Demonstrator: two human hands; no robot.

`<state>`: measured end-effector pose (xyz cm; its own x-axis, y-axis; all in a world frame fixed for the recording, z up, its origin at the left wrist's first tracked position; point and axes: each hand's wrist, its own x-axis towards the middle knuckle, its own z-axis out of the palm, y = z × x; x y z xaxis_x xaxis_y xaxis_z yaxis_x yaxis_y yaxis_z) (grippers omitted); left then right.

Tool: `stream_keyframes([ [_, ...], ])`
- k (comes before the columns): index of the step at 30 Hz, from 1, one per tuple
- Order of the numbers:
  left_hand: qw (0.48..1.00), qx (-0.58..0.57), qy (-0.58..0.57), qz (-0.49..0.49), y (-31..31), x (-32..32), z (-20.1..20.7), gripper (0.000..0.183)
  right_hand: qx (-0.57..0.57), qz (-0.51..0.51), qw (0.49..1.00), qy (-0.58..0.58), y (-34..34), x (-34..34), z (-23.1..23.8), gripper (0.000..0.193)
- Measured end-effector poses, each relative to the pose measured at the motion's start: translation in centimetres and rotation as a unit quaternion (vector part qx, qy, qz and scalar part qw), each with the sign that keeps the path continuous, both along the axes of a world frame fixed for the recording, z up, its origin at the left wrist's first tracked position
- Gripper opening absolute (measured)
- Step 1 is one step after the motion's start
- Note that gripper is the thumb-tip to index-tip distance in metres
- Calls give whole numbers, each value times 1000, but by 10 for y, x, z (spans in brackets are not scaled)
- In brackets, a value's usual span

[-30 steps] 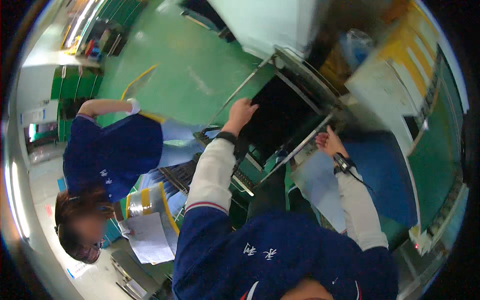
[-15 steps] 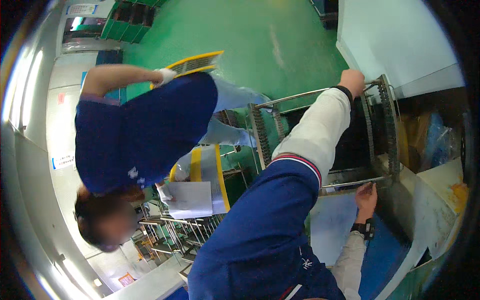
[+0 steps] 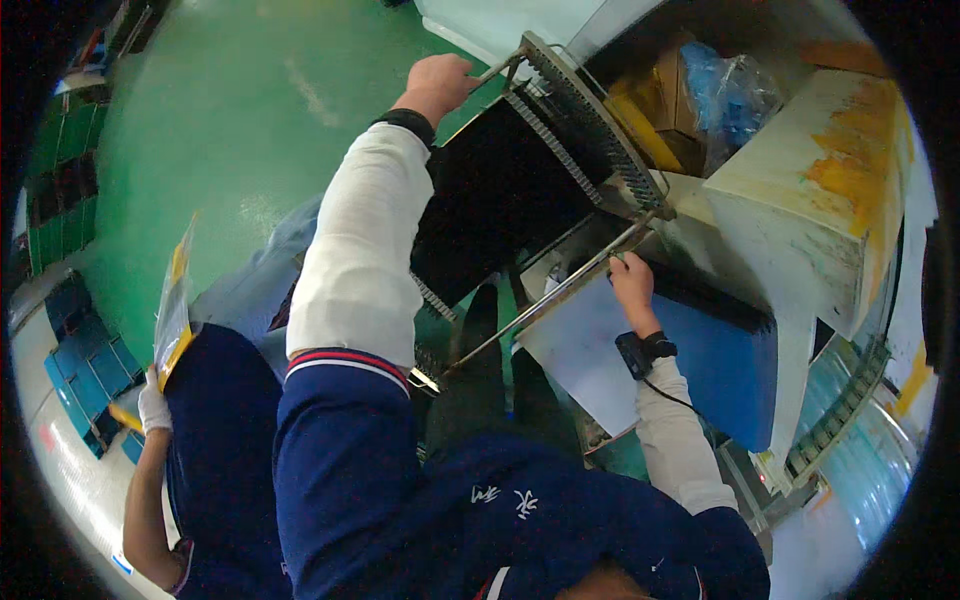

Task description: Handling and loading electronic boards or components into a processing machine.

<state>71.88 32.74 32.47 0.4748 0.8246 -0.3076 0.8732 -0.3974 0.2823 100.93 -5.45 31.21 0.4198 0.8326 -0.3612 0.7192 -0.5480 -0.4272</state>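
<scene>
A slotted metal rack [image 3: 578, 115] with comb-like sides and a black interior stands tilted in front of me. My left hand [image 3: 440, 85] is closed around the bar at its far end. At the rack's near side, my right hand [image 3: 634, 290] has its fingers curled against the long metal rod [image 3: 545, 295]; the fingertips are partly hidden there. A dark band with a cable is on my right wrist. Below the rod lies a white sheet or panel [image 3: 580, 360], beside a blue surface [image 3: 715, 370].
A co-worker [image 3: 225, 450] stands close at my left, a gloved hand holding a yellow-edged panel [image 3: 176, 300]. A stained pale machine housing [image 3: 800, 190] is at right, with a cardboard box [image 3: 675, 95] and blue plastic wrap [image 3: 735, 95] behind. Green floor [image 3: 240, 120] spreads at far left.
My view has swung right, so the rack appears farther left and turned. My hands stay at its far bar and near rod. The co-worker now shows at the lower left.
</scene>
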Motion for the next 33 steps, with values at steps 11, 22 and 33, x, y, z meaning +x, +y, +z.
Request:
stream_keyframes([
  [11,962,-19,-95,254,-9,11,-38,34,-129,-460,739,475,14,3,21,18],
  [22,970,15,-150,189,-17,-10,-34,37,29,87,983,-158,42,-4,25,16],
  [33,842,19,-341,418,-213,-96,-1,28,41,96,983,-154,211,-11,45,62],
])
